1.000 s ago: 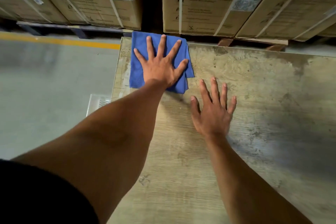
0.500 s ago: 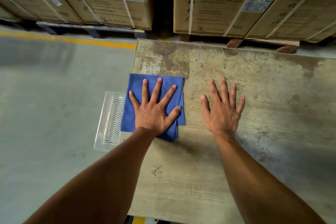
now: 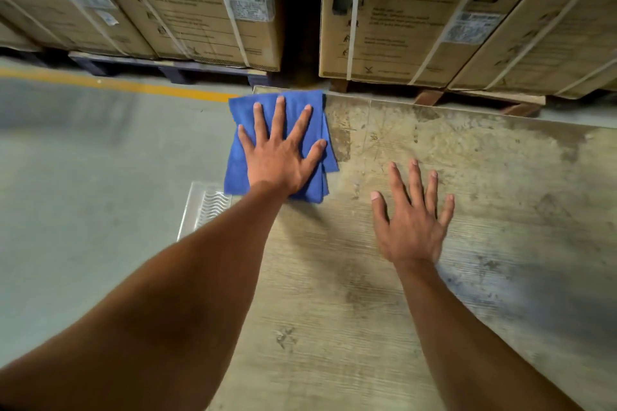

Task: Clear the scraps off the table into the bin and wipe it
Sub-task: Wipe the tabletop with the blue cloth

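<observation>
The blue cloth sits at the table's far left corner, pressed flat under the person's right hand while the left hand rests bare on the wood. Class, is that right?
Not quite. The head view shows the left hand pressing the blue cloth at the table's far left corner; the right hand rests bare on the wood.

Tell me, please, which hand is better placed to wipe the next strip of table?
Left: the left hand already presses flat on the cloth; the right hand lies on bare table.

Grey concrete floor [image 3: 83,177], yellow floor line [image 3: 133,87], strapped cardboard boxes [image 3: 417,17] on pallets [image 3: 167,68]
</observation>
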Demonstrator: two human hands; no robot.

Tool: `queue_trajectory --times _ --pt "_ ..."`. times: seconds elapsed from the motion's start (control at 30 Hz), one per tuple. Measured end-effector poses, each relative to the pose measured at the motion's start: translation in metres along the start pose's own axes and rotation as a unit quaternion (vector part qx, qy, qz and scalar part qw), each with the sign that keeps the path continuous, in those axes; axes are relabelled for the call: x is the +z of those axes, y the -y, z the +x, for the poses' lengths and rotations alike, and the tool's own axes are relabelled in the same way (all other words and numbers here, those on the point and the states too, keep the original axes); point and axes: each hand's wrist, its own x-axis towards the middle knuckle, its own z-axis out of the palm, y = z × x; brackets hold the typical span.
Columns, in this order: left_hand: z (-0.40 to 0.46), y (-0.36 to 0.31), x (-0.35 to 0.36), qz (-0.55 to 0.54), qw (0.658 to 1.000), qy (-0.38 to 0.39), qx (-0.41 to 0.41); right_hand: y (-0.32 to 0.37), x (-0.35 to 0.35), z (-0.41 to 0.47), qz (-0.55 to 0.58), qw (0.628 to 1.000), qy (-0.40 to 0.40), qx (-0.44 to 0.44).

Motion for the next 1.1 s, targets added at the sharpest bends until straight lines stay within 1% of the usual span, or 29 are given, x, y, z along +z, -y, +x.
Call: queue_trajectory --times 0.13,0.17,0.23,0.33,0.47,0.57,0.63,0.7,0.8,0.9,1.0,1.1 --pt "-0.111 0.011 0.019 -0.009 0.999 0.014 -0.027 0.001 -0.005 0.000 -0.009 1.000 0.023 0.002" --pt "-0.130 0.013 0.022 -0.007 0.999 0.025 -0.032 0.001 -0.006 0.000 -0.009 1.000 0.025 0.002" --pt "-0.142 0.016 0.024 -0.006 0.999 0.040 -0.034 0.002 -0.007 0.001 -0.006 1.000 0.024 0.003" --pt "-0.110 0.012 0.018 -0.007 0.999 0.027 -0.034 0.001 -0.004 0.001 -0.006 1.000 0.023 0.003" --pt "-0.020 0.003 0.003 -0.007 0.999 -0.004 -0.035 0.000 0.001 0.000 0.002 1.000 0.002 0.000" --pt "0.040 -0.004 -0.008 -0.009 0.999 -0.007 -0.044 -0.002 0.003 0.002 0.005 1.000 -0.002 -0.001" --pt "0.057 -0.004 -0.012 -0.004 0.999 -0.005 -0.042 -0.002 0.004 0.002 0.007 1.000 -0.001 0.000" --pt "0.055 -0.002 -0.011 0.005 0.999 -0.005 -0.033 -0.002 0.003 0.001 0.005 1.000 -0.002 0.000" --pt "0.020 0.004 -0.007 -0.003 1.000 -0.011 -0.014 -0.001 0.001 0.000 0.000 1.000 -0.004 -0.004" --pt "-0.058 0.007 0.005 -0.009 1.000 0.002 -0.006 0.000 -0.002 0.002 -0.011 1.000 0.012 -0.002" --pt "-0.136 -0.003 0.021 0.007 0.999 0.039 0.011 0.001 -0.003 0.001 -0.014 1.000 0.008 -0.002" --pt "-0.153 -0.013 0.029 0.006 0.998 0.055 0.020 0.001 -0.002 0.001 -0.011 1.000 0.011 0.001"
